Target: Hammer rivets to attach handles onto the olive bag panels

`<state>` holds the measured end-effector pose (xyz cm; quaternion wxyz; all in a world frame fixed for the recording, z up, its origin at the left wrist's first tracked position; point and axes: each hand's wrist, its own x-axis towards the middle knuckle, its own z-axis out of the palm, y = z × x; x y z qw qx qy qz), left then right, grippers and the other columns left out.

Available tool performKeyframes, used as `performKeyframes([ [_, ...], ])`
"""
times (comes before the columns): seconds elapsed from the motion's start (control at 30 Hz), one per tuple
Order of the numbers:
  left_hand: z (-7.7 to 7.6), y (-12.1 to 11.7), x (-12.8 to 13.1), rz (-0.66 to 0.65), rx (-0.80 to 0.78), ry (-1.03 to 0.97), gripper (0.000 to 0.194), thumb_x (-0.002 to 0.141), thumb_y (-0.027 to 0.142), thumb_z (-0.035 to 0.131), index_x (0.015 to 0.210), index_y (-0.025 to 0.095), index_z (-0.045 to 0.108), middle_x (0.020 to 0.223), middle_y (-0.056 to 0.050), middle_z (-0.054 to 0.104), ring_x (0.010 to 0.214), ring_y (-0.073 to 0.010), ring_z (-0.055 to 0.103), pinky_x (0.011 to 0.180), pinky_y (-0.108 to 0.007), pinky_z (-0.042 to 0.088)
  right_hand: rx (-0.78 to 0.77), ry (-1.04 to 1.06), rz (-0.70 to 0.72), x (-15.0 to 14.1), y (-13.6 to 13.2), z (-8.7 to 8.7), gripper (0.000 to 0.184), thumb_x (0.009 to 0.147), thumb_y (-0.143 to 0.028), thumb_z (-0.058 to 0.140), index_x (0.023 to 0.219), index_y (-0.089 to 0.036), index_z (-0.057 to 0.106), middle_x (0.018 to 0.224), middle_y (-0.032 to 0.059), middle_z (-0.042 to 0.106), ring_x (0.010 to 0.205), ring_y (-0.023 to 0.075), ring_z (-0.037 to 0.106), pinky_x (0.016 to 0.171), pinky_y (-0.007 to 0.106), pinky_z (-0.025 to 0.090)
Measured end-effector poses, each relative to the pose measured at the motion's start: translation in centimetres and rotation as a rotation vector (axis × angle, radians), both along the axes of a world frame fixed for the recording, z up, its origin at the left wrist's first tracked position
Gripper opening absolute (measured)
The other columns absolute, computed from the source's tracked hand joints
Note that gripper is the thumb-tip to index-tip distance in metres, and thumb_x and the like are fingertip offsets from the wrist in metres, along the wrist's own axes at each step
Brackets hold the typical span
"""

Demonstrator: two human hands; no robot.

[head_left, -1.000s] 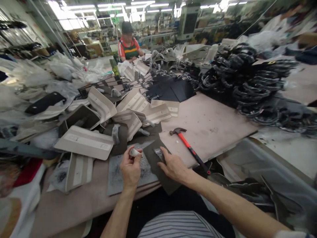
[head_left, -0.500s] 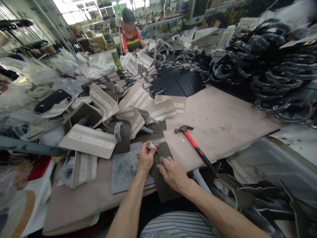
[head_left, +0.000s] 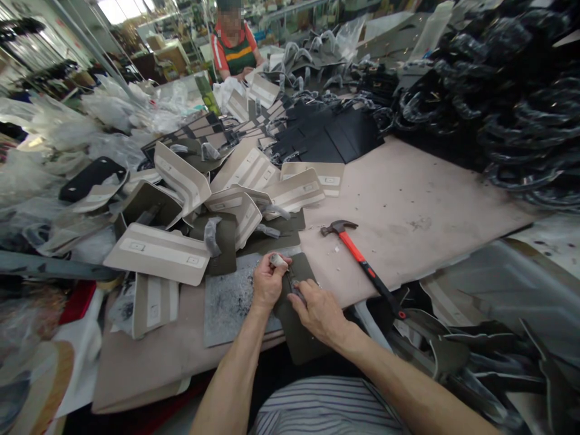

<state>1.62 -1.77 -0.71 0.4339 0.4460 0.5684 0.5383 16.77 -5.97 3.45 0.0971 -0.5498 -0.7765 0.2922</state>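
An olive-green bag panel [head_left: 301, 338] lies at the table's front edge, partly over a grey worn board [head_left: 229, 302]. Closed at the panel's upper left side, my left hand [head_left: 268, 283] pinches a whitish round-ended piece [head_left: 277, 260]. My right hand [head_left: 319, 309] is on the panel, thumb and fingers closed around a greyish, plastic-wrapped handle [head_left: 295, 291]. My fingers cover part of it, and I cannot tell whether both pieces are one. A claw hammer [head_left: 357, 257] with a red and black grip lies to the right, apart from both hands.
Beige-lined bag panels [head_left: 158, 252] pile up on the left. Black panels [head_left: 326, 130] lie farther back, with plastic-wrapped black handles [head_left: 525, 115] heaped at right. A grey bin [head_left: 489, 284] holding panels stands right of the table [head_left: 385, 199]. Across the table is another person [head_left: 235, 51].
The view has tilted down slightly, shifting the background upward. Both hands stay at the same panel, with my right fingers slightly rearranged around the handle. The hammer lies where it was.
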Motion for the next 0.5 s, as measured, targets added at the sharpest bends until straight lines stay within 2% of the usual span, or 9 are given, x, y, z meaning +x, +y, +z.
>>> performKeyframes([
  [0.07,0.0,0.0,0.1,0.007,0.01,0.031,0.019,0.082,0.026,0.066,0.099,0.018,0.06,0.091,-0.006,0.076,0.086,-0.0185,0.072,0.082,-0.031,0.055,-0.017,0.057,0.001,0.2,0.0,0.2,0.026,0.097,-0.038,0.046,0.109,-0.018,0.059,0.101,0.0079,0.064,0.09,0.0211,0.063,0.076,0.031,0.045],
  [0.17,0.0,-0.1,0.4,0.024,0.031,0.096,0.017,0.082,0.023,0.066,0.098,0.019,0.061,0.09,-0.005,0.075,0.085,-0.0182,0.071,0.081,-0.031,0.055,-0.057,0.214,0.06,1.2,0.3,0.8,0.039,0.096,-0.042,0.047,0.126,-0.017,0.054,0.112,0.0099,0.065,0.101,0.0222,0.062,0.085,0.032,0.046],
  [0.27,0.1,-0.2,0.7,0.048,0.054,0.169,0.016,0.081,0.021,0.066,0.096,0.019,0.062,0.089,-0.005,0.074,0.083,-0.0179,0.07,0.08,-0.03,0.055,-0.051,0.286,0.023,3.4,1.6,1.4,0.046,0.1,-0.041,0.037,0.139,-0.018,0.044,0.11,0.0084,0.066,0.096,0.0198,0.063,0.085,0.032,0.046],
  [0.33,0.3,-0.2,0.8,0.055,0.065,0.199,0.014,0.08,0.02,0.066,0.093,0.019,0.063,0.088,-0.004,0.074,0.081,-0.0177,0.07,0.078,-0.029,0.054,0.074,0.163,-0.107,5.5,3.0,1.4,0.049,0.099,-0.04,0.038,0.141,-0.015,0.042,0.108,0.0107,0.065,0.096,0.0216,0.062,0.086,0.033,0.046],
  [0.4,0.6,-0.2,0.8,0.04,0.081,0.223,0.014,0.079,0.018,0.066,0.092,0.019,0.063,0.086,-0.004,0.074,0.08,-0.0174,0.07,0.076,-0.028,0.054,0.202,-0.072,-0.21,7.9,4.5,0.8,0.05,0.094,-0.04,0.048,0.137,-0.012,0.045,0.113,0.0162,0.06,0.103,0.027,0.058,0.088,0.037,0.044],
  [0.43,0.8,-0.2,0.7,0.027,0.091,0.236,0.014,0.078,0.016,0.066,0.092,0.02,0.064,0.086,-0.003,0.074,0.08,-0.0173,0.07,0.076,-0.028,0.054,0.22,-0.189,-0.237,9.1,5.2,0.4,0.05,0.091,-0.039,0.054,0.132,-0.011,0.048,0.115,0.0189,0.058,0.106,0.0298,0.056,0.088,0.039,0.043],
  [0.5,1.0,-0.2,0.6,-0.004,0.113,0.269,0.014,0.077,0.014,0.066,0.091,0.02,0.064,0.085,-0.003,0.074,0.079,-0.0174,0.07,0.075,-0.027,0.055,0.143,-0.301,-0.28,10.9,6.4,-0.5,0.042,0.086,-0.034,0.061,0.121,-0.011,0.054,0.113,0.0205,0.057,0.104,0.0318,0.056,0.085,0.04,0.043],
])
